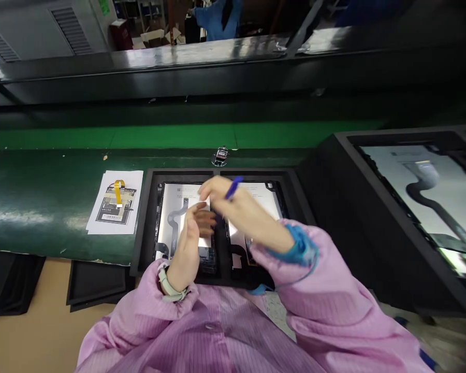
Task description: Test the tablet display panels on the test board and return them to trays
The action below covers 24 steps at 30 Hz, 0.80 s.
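A black foam tray (142, 223) with two compartments lies in front of me, each holding a flat device with a white face. Over the left device (170, 212), partly covering it, my left hand (192, 238) is raised with its fingers spread and nothing in it. My right hand (233, 202) hangs over the middle of the tray, slightly blurred, its fingers bent toward the left hand. A blue pen-like object (233, 187) sticks out of it. The right device (260, 199) lies partly under my right forearm.
White paper (135, 199) with a printed picture and an orange flex cable lies left of the tray. A small metal part (220, 155) sits behind it. Higher black trays (341, 207) stand right; thin black trays (97, 280) lie lower left. A person (219, 20) is in back.
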Available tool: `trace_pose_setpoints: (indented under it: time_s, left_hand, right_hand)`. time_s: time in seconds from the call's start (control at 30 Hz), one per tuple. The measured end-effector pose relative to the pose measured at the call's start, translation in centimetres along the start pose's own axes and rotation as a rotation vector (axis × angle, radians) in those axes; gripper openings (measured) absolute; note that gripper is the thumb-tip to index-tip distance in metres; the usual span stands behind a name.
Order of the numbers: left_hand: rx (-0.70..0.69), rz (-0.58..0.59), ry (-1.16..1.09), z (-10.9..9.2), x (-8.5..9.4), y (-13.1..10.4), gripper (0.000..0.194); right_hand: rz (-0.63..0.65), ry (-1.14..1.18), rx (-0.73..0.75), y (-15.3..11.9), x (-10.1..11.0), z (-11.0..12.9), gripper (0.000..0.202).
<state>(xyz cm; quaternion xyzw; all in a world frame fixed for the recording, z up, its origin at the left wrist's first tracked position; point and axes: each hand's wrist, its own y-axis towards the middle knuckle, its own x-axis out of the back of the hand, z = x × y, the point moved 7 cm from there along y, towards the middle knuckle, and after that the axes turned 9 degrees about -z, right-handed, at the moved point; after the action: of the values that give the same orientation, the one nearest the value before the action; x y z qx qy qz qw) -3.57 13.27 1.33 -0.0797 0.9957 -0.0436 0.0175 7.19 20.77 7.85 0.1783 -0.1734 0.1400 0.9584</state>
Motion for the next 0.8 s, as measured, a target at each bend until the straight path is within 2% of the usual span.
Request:
trace_pose_setpoints:
  time_s: [0.03, 0.07, 0.13, 0.2, 0.27, 0.33, 0.43, 0.53, 0.63, 0.73, 0.8]
  left_hand:
    - [-0.099, -0.057, 0.087, -0.8, 1.1, -0.3, 0.059]
    - [-0.194, -0.109, 0.191, -1.4, 2.3, -0.8, 0.052]
    - [-0.362, -0.165, 0.444, -1.9, 4.6, -2.1, 0.040]
    - [-0.492, -0.148, 0.715, -1.3, 6.5, -3.5, 0.038]
    - [-0.577, -0.069, 0.944, 0.3, 8.0, -4.6, 0.053]
    - [-0.630, 0.038, 1.121, 2.2, 8.9, -5.3, 0.078]
    - [-0.656, 0.093, 1.265, 4.0, 9.9, -5.7, 0.097]
    - [-0.664, 0.058, 1.287, 4.5, 10.3, -5.6, 0.102]
    - [-0.646, 0.022, 1.274, 4.5, 10.4, -5.5, 0.107]
    - [-0.559, 0.015, 1.184, 3.9, 11.2, -4.8, 0.108]
    - [-0.488, 0.119, 1.026, 3.1, 12.1, -3.7, 0.103]
  right_hand:
    - [-0.048, 0.069, -0.048, 1.5, 1.4, -1.4, 0.028]
    - [-0.112, 0.039, -0.091, 2.9, 3.0, -3.0, 0.029]
    - [-0.226, -0.238, -0.142, 5.3, 6.3, -6.7, 0.026]
    - [-0.233, -0.558, -0.259, 6.7, 8.6, -11.0, 0.037]
    - [-0.209, -0.786, -0.310, 7.2, 9.8, -14.6, 0.045]
    - [-0.196, -0.858, -0.338, 7.1, 10.1, -17.4, 0.050]
    - [-0.191, -0.853, -0.338, 6.4, 9.7, -19.4, 0.054]
    - [-0.201, -0.855, -0.298, 5.9, 9.2, -19.1, 0.050]
    - [-0.214, -0.842, -0.143, 5.0, 7.7, -16.1, 0.045]
    - [-0.135, -0.771, 0.063, 3.0, 3.4, -11.5, 0.037]
    - [0.028, -0.687, 0.109, 1.1, -1.0, -8.9, 0.038]
